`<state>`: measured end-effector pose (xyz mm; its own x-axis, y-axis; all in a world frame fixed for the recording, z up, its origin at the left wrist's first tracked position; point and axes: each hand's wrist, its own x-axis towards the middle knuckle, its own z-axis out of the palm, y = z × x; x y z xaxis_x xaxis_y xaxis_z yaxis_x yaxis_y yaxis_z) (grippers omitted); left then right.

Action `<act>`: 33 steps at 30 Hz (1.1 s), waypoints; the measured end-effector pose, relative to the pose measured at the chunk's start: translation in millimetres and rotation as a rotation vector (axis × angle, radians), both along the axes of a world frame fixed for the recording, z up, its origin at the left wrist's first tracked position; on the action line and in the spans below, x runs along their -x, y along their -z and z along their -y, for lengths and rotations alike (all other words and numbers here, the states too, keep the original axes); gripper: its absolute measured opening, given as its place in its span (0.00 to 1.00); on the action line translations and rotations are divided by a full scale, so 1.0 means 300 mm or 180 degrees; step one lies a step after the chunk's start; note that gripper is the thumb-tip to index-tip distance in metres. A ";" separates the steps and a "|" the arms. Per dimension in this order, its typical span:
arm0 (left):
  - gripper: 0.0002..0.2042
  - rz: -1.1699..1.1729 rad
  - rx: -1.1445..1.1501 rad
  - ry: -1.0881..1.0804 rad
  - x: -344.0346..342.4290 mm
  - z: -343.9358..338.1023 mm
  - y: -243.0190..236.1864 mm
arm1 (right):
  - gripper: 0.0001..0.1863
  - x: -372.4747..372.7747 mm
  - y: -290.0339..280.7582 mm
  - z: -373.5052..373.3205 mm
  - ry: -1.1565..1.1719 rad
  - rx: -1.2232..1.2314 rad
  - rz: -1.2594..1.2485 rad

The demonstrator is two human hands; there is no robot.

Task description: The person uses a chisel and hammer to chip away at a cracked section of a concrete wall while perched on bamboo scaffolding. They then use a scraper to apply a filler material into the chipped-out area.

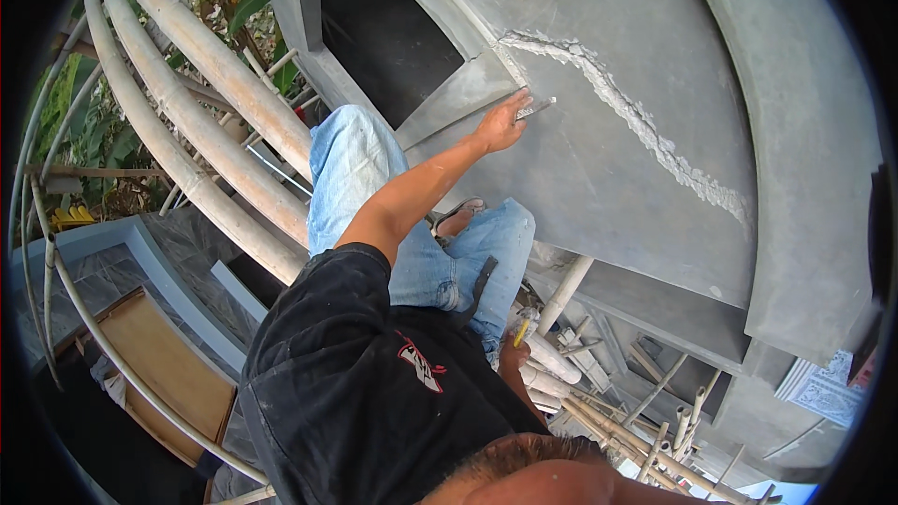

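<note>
My left hand [505, 122] reaches out to the grey wall, beside the corner of the window opening. Its fingers are closed on a thin metal bar that looks like a chisel [538, 108], its free end pointing right along the wall. A rough, pale chipped groove [613, 93] starts just above this hand and runs down to the right across the grey wall [599, 187]. Low beside my thigh, my right hand [512, 355] is closed on a yellow-handled tool [521, 332]. The head of that tool is hard to make out.
Thick bamboo poles [201, 93] of a scaffold curve past on the left, with plants behind. More bamboo poles [645, 440] and planks lie below on the right. A dark window opening [383, 37] lies above my knees, which are in blue jeans [360, 159]. A concrete ledge [655, 304] borders the wall.
</note>
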<state>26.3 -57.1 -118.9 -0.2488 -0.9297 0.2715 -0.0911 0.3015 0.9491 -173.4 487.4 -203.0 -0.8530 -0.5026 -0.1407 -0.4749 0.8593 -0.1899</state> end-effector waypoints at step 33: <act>0.12 -0.1638 -0.3583 -0.0309 -0.348 -0.240 0.024 | 0.21 -0.144 -0.380 0.694 -0.0118 0.1511 0.0719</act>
